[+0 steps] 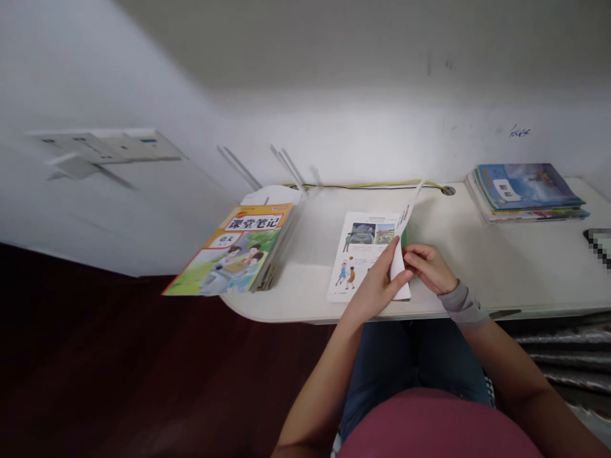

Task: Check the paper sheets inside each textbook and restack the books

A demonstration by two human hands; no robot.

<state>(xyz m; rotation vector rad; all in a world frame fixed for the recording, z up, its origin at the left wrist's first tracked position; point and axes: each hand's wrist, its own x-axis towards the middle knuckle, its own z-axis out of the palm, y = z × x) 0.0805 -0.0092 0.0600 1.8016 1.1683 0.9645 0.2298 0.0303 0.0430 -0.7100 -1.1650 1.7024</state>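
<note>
An open book (pixel 356 254) with printed pictures lies on the white desk (pixel 310 254) in front of me. Its right part stands raised, the pages nearly upright. My left hand (pixel 382 283) holds these raised pages near their lower edge, with the thumb on the right side. Close by on the right, my right hand (pixel 429 267) is closed at the cover side of the book, fingers bent; a bit of green shows behind the pages there. A grey band is round my right wrist.
A stack of books (pixel 233 254) with a yellow and green cover overhangs the desk's left end. Another stack (pixel 529 187), blue on top, lies at the right. A yellow and black cable (pixel 363 186) runs along the wall. Wall sockets (pixel 114 146) are at the left.
</note>
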